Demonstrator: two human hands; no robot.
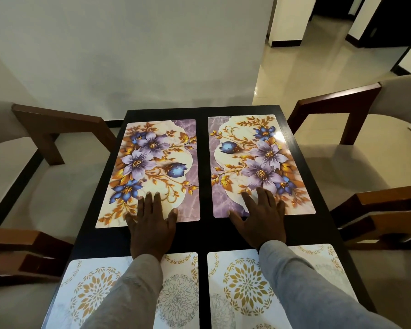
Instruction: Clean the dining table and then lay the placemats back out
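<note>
A white wall [128,43] fills the room from 10 to 12 o'clock, and a shiny cream floor [318,58] runs off toward dark doorways at 1 o'clock. Brown wooden chairs with pale seats stand at 9 o'clock [57,131] and 3 o'clock [342,108]. In the middle is the dark dining table [203,162]. Four placemats lie flat on it. Two have purple flowers, at 11 o'clock [152,162] and 1 o'clock [259,162]. Two are white with gold leaves, at 7 o'clock [86,290] and 5 o'clock [247,288]. The left hand [152,224] lies open, fingers straight, pressing the near edge of the left purple mat. The right hand [261,219] does the same on the right one. Both sleeves are grey.
</note>
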